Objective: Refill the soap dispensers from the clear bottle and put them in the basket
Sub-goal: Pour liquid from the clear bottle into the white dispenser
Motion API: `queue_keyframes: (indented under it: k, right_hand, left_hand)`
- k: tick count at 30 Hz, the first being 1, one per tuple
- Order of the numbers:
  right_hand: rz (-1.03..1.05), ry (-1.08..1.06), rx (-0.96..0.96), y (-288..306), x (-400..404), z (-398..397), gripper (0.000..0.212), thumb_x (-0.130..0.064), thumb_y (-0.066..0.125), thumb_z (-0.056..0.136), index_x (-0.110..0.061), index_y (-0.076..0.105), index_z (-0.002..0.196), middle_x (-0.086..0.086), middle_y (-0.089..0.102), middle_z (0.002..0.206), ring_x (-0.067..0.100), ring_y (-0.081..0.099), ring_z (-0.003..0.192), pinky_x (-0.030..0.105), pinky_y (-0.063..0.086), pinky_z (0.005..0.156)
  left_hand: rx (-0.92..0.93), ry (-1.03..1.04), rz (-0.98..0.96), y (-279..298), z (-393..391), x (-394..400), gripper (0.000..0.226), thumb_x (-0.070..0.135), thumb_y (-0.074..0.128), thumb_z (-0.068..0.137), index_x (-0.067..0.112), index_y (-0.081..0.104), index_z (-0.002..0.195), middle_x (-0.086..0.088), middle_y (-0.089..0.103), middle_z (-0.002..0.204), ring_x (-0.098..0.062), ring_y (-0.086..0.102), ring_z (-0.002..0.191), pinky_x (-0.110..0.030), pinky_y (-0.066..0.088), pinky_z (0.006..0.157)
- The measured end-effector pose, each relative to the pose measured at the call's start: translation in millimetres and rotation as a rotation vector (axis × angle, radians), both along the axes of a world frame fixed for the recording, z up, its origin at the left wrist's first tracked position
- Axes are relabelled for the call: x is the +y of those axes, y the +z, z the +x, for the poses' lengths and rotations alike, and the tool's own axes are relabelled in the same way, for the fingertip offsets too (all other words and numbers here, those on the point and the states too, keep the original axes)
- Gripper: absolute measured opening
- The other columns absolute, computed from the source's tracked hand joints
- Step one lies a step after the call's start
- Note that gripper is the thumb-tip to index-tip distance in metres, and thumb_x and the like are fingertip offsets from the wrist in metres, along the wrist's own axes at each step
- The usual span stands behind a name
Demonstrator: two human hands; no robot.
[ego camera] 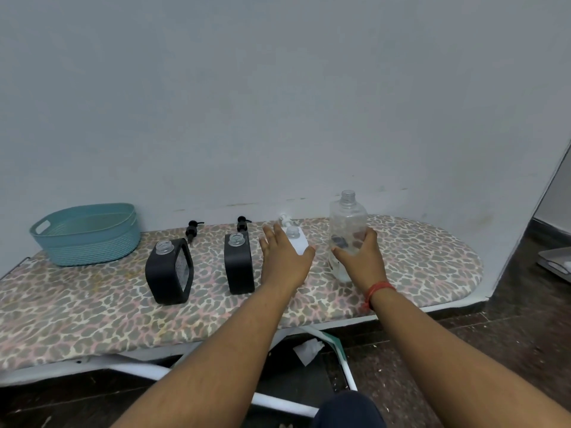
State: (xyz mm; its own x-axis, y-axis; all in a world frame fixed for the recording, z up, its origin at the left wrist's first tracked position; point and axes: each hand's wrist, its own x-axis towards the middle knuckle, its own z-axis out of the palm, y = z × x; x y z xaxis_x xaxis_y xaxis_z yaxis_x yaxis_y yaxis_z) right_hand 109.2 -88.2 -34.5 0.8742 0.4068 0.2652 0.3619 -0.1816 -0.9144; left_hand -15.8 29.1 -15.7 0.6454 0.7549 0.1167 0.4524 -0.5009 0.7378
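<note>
Right hand (360,257) fingers wrap the clear bottle (346,230) (uncapped); left hand (282,257), fingers spread, covers the white dispenser (297,242) at its 9 o'clock

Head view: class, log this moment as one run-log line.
left hand: on white dispenser | right hand: gripping clear bottle, uncapped, upright | two black dispensers: open | basket: empty

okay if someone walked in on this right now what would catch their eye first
Probably the two bare hands in the middle of the leopard-print ironing board: the right hand grips the tall clear plastic bottle, uncapped, while the left hand rests on a white soap dispenser. To their left stand two black square dispensers with open necks, and a teal ribbed plastic basket sits at the far left.
</note>
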Motion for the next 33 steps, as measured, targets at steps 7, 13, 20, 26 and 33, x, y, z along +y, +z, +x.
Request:
queue_keyframes:
  k: [7, 13, 20, 26, 33]
  right_hand:
    - [0.01, -0.042, -0.119, 6, 7, -3, 0.049, -0.013, 0.071, 0.077, -0.03, 0.042, 0.112, -0.006, 0.052, 0.109, -0.011, 0.055, 0.085, 0.003, 0.039, 0.058]
    - [-0.257, -0.002, -0.49, 24, -3, 9, 0.068, -0.019, 0.074, 0.081, -0.019, 0.04, 0.14, 0.004, 0.049, 0.131, 0.022, 0.049, 0.116, 0.037, 0.047, 0.094]
    - [-0.57, -0.028, -0.842, 40, -16, 30, 0.075, -0.02, 0.076, 0.076, -0.013, 0.043, 0.143, 0.011, 0.056, 0.131, 0.033, 0.054, 0.117, 0.047, 0.042, 0.104]
    - [-0.676, -0.009, -0.954, 45, -15, 34, 0.075, -0.018, 0.077, 0.073, -0.013, 0.045, 0.141, 0.012, 0.059, 0.13, 0.033, 0.057, 0.114, 0.047, 0.042, 0.104]
    - [-0.714, 0.025, -0.982, 51, -8, 32, 0.076, -0.014, 0.075, 0.072, -0.015, 0.045, 0.142, 0.009, 0.058, 0.132, 0.032, 0.055, 0.116, 0.045, 0.04, 0.107]
  left_hand:
    - [0.022, -0.022, 0.011, -14, 2, 1, 0.093, 0.056, 0.051, 0.097, 0.026, -0.009, 0.161, -0.004, -0.014, 0.17, -0.028, -0.009, 0.157, -0.05, 0.017, 0.122]
    - [0.041, -0.029, 0.019, -15, -1, 0, 0.094, 0.057, 0.052, 0.098, 0.024, -0.011, 0.16, -0.007, -0.008, 0.171, -0.028, -0.001, 0.157, -0.052, 0.026, 0.119]
    - [0.072, -0.045, 0.012, -12, -2, 1, 0.095, 0.056, 0.052, 0.099, 0.024, -0.012, 0.16, -0.008, -0.005, 0.171, -0.031, 0.0, 0.157, -0.053, 0.026, 0.118]
    - [0.067, -0.045, 0.019, -11, -1, 0, 0.094, 0.055, 0.054, 0.098, 0.024, -0.009, 0.161, -0.008, 0.005, 0.17, -0.033, 0.008, 0.155, -0.054, 0.031, 0.118]
    - [0.069, -0.042, 0.029, -9, -2, 0, 0.094, 0.052, 0.056, 0.098, 0.023, -0.008, 0.161, -0.009, 0.006, 0.17, -0.033, 0.006, 0.155, -0.054, 0.03, 0.118]
